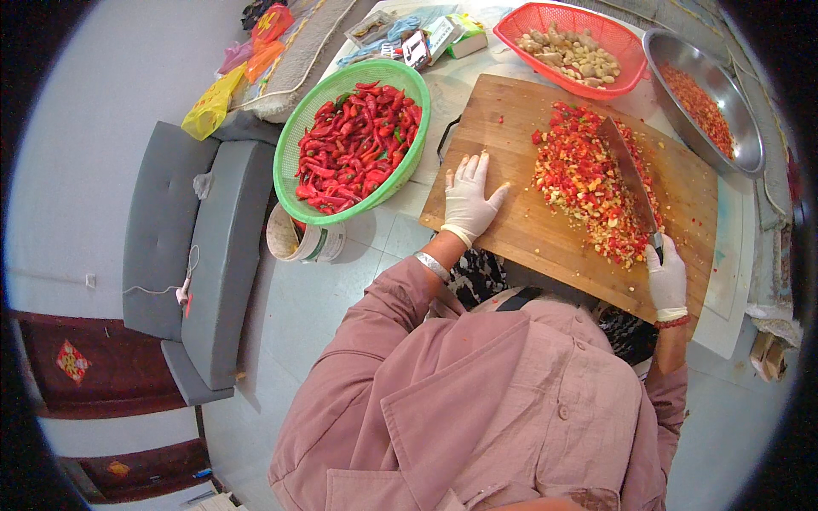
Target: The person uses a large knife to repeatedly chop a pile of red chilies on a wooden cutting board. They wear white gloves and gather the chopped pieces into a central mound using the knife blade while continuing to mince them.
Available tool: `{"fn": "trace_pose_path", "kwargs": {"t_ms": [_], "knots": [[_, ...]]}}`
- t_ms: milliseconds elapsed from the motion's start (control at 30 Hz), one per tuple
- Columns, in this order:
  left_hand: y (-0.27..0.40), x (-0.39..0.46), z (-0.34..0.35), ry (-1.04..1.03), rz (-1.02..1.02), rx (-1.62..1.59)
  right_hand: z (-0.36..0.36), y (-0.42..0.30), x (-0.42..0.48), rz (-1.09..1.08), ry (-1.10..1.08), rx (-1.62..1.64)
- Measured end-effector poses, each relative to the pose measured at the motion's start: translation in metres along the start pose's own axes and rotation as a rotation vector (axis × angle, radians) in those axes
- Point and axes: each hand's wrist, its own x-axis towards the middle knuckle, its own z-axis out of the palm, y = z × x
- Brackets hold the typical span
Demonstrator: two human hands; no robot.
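Observation:
In a thin white glove, my right hand point(666, 271) grips the black handle of a cleaver point(629, 169). Its broad blade lies over the right side of a long heap of chopped red chillies and pale bits point(578, 182). The heap rests on a wooden cutting board point(505, 223). My left hand point(471, 198), also gloved, lies on the board's left part with fingers apart and holds nothing. Small chopped crumbs dot the board around the heap, and a few stick to the left glove's fingertips.
Left of the board, a green plastic basket point(418, 166) holds whole red chillies. Behind it stand a red basket point(629, 83) of ginger and garlic and a steel bowl point(744, 144) of chopped chilli. Boxes point(441, 38) sit on the table. A white bucket point(319, 246) is on the floor.

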Motion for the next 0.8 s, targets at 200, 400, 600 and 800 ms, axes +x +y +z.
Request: {"fn": "trace_pose_path", "kwargs": {"t_ms": [200, 400, 600, 800], "knots": [[-0.003, 0.001, 0.005, 0.042, 0.024, -0.003, -0.011, -0.018, 0.008, -0.103, 0.085, 0.076], [-0.007, 0.002, 0.007, 0.041, 0.059, -0.013, -0.020, -0.037, 0.008, -0.131, 0.083, 0.048], [-0.003, 0.003, 0.003, 0.039, 0.061, 0.006, -0.018, -0.040, 0.004, -0.147, 0.003, -0.041], [-0.008, 0.003, 0.007, 0.052, 0.070, 0.005, -0.020, -0.055, 0.001, -0.189, 0.015, 0.007]]}}
